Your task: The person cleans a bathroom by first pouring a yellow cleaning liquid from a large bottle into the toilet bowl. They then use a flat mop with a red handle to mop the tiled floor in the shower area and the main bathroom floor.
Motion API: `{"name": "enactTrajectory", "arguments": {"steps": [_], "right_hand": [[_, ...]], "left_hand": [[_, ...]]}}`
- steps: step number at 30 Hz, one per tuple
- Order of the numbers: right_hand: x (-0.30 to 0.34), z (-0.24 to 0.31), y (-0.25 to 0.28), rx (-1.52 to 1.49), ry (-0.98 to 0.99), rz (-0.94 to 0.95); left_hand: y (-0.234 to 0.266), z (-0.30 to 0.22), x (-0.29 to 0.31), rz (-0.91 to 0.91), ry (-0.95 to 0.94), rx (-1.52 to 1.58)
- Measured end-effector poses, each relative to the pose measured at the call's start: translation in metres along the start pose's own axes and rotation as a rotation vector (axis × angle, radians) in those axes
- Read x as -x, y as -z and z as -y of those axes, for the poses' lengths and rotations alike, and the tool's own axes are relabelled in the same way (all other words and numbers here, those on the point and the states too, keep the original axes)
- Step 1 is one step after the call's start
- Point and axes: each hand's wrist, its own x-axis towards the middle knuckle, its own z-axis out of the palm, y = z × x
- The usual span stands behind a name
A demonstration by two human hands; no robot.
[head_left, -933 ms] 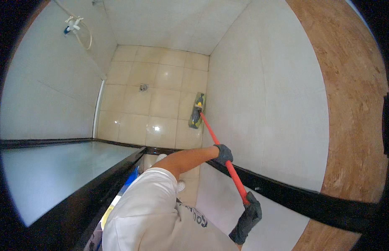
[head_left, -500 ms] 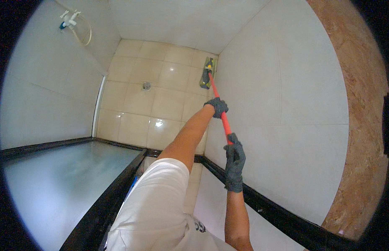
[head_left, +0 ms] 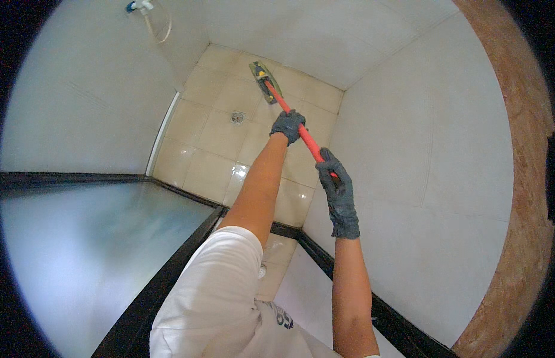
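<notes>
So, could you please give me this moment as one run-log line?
left hand: grips red handle | right hand: grips handle lower | scrubber head: on tiled floor near far wall | drain: left of handle

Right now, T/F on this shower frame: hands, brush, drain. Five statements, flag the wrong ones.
1. Both hands wear dark gloves. True: left hand, right hand.
2. The long-handled brush has a blue handle. False: the handle is red.
3. The brush head rests on the floor tiles near the far wall. True.
4. The floor drain lies right of the handle. False: it lies left of it.
5. The right hand grips the handle nearer the brush head. False: the left hand does.
</notes>
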Motion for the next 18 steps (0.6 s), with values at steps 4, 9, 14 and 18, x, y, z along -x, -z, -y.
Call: {"name": "enactTrajectory", "arguments": {"steps": [4,9,14,18], "right_hand": [[-0.010,0.010,-0.026,-0.030,-0.037,0.098],[0.006,0.026,-0.031,0.158,0.104,0.256],[0.040,0.060,-0.023,0.155,-0.004,0.249],[0.084,0.059,0.000,0.127,-0.016,0.192]], "left_hand": [[0.021,0.011,0.032,-0.201,0.186,0.129],[-0.009,0.019,0.061,-0.574,0.424,0.722],[-0.006,-0.030,0.101,-0.803,0.419,1.257],[0.018,-0.074,0.143,-0.587,0.410,0.348]]}}
